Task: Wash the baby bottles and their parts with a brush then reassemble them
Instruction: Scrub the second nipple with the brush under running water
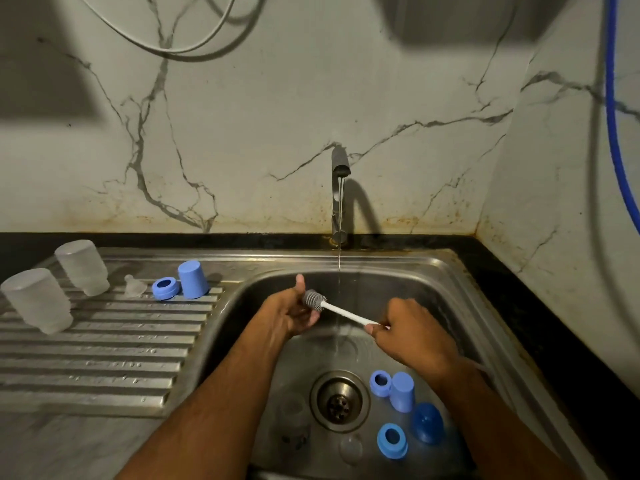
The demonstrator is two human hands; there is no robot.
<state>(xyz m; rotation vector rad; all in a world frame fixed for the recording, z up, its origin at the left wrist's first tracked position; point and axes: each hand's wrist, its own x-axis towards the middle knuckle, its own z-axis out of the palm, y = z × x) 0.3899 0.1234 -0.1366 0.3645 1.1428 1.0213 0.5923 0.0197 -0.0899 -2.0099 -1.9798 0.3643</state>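
Note:
Over the sink basin (pixel 460 306), my right hand (pixel 410 336) grips the white handle of the bottle brush (pixel 346 315). Its grey bristle head (pixel 314 300) lies in my left hand (pixel 289 311), whose fingers curl under it with the thumb raised. I cannot tell if a clear part sits in that palm. On the drainboard (pixel 104 358) stand two frosted bottles (pixel 83 266) (pixel 36 299) upside down, a clear nipple (pixel 133 285), a blue ring (pixel 166 288) and a blue cap (pixel 193 279). On the sink floor lie two blue rings (pixel 380 382) (pixel 392 439), a blue cap (pixel 401 391) and a dark blue cap (pixel 427 422).
The tap (pixel 339 188) runs a thin stream of water between my hands. The drain (pixel 339 400) sits at the basin's middle, with faint clear parts (pixel 350 448) near it. A marble wall rises behind, and a black counter edge (pixel 540 306) runs along the right.

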